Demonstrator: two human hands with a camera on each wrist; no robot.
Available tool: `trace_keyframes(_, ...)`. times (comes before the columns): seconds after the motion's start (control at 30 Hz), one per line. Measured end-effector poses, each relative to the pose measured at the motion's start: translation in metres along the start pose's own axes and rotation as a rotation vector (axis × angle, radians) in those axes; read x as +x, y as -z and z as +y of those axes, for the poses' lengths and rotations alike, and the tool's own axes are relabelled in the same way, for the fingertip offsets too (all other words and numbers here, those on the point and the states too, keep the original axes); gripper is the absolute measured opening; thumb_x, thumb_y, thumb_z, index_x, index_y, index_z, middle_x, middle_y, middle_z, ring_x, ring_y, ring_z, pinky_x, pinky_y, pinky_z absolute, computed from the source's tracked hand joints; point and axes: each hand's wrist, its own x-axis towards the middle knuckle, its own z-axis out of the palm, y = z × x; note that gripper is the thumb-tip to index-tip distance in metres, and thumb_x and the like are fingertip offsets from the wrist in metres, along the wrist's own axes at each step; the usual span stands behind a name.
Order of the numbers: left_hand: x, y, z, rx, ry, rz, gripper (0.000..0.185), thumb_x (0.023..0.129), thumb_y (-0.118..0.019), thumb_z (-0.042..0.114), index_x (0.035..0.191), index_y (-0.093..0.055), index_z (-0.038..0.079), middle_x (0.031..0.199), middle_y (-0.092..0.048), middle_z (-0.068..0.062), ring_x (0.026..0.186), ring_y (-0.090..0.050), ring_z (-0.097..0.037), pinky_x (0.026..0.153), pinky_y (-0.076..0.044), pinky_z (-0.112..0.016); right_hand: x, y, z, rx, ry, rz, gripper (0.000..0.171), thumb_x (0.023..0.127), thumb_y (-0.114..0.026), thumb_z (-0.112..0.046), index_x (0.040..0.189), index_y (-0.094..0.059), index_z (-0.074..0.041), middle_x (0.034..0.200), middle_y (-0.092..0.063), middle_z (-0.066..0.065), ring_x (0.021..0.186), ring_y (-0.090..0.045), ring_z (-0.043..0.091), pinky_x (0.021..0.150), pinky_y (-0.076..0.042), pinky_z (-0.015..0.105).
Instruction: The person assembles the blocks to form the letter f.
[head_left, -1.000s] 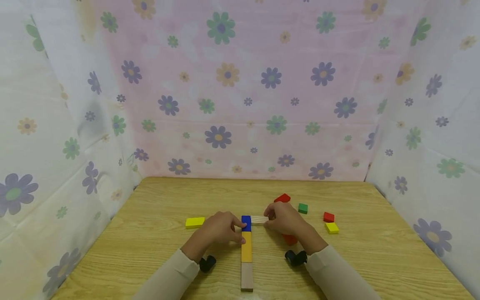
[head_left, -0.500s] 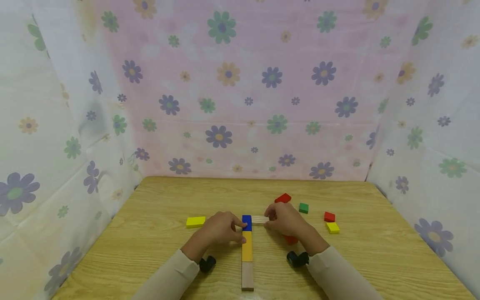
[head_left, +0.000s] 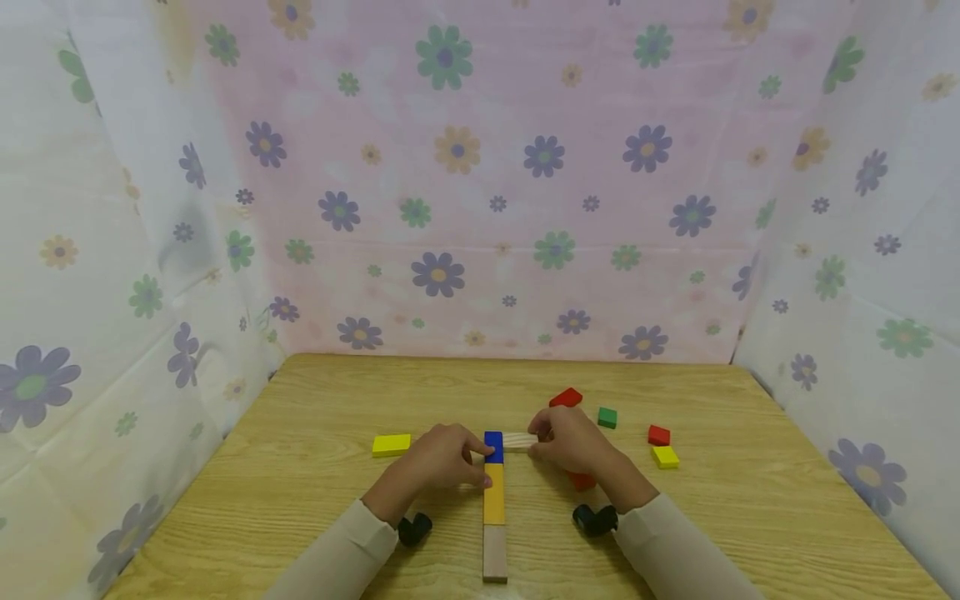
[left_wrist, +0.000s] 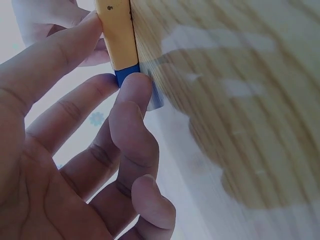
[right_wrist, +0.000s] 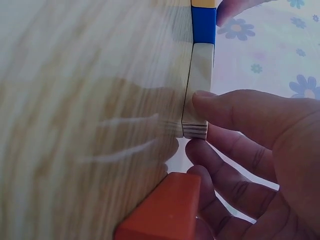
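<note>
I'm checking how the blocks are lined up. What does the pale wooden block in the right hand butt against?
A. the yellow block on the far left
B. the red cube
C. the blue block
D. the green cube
C: in the right wrist view the pale wooden block, pinched by the right hand, meets the side of the blue block, which the left hand touches from the other side.
</note>
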Motion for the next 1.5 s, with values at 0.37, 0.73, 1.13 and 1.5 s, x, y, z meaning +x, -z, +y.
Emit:
trace_keyframes(0.37, -0.0002, 0.0013, -0.0007, 0.010, -0.011, 0.006, 0.045, 0.082, -0.089, 0.037, 0.123, -0.078, 0.024, 0.079, -0.066, 0.010, 0.065, -0.059, -0.013, 0.055, -0.044, -0.027, -0.0031, 0.0015, -0.0031, -0.005, 0.011, -0.003, 0.022, 0.084, -0.087, -0.016, 0.103, -0.076, -0.011, 0.088, -0.068, -0.004, 0.080, -0.060, 0.011, 0.076, -0.057, 0.032)
trace_keyframes(0.73, 0.0007, 0.0000, -0.0014, 0.007, -0.009, 0.005, 0.045, 0.081, -0.089, 0.036, 0.123, -0.078, 0.024, 0.080, -0.066, 0.010, 0.068, -0.060, -0.013, 0.057, -0.047, -0.028, -0.0034, 0.0016, -0.0035, -0.007, 0.010, -0.003, 0.022, 0.085, -0.086, -0.015, 0.103, -0.076, -0.010, 0.089, -0.068, -0.003, 0.080, -0.060, 0.011, 0.076, -0.057, 0.034)
trace_keyframes(1.13, 0.0002, 0.0020, 0.0001, 0.008, -0.016, 0.008, 0.047, 0.080, -0.090, 0.037, 0.123, -0.078, 0.023, 0.079, -0.066, 0.010, 0.068, -0.060, -0.013, 0.058, -0.048, -0.029, -0.0015, 0.0007, -0.0025, 0.003, 0.000, 0.002, 0.026, 0.084, -0.087, -0.016, 0.106, -0.075, -0.011, 0.090, -0.069, -0.004, 0.080, -0.062, 0.011, 0.076, -0.058, 0.034)
trace_keyframes(1.5, 0.0000, 0.0025, 0.0005, -0.021, -0.019, 0.008, 0.046, 0.081, -0.090, 0.034, 0.123, -0.078, 0.022, 0.082, -0.067, 0.008, 0.069, -0.061, -0.013, 0.058, -0.049, -0.030, -0.0003, 0.0007, -0.0012, 0.001, 0.002, -0.003, 0.023, 0.083, -0.088, -0.017, 0.104, -0.077, -0.012, 0.088, -0.069, -0.005, 0.080, -0.062, 0.010, 0.076, -0.057, 0.033)
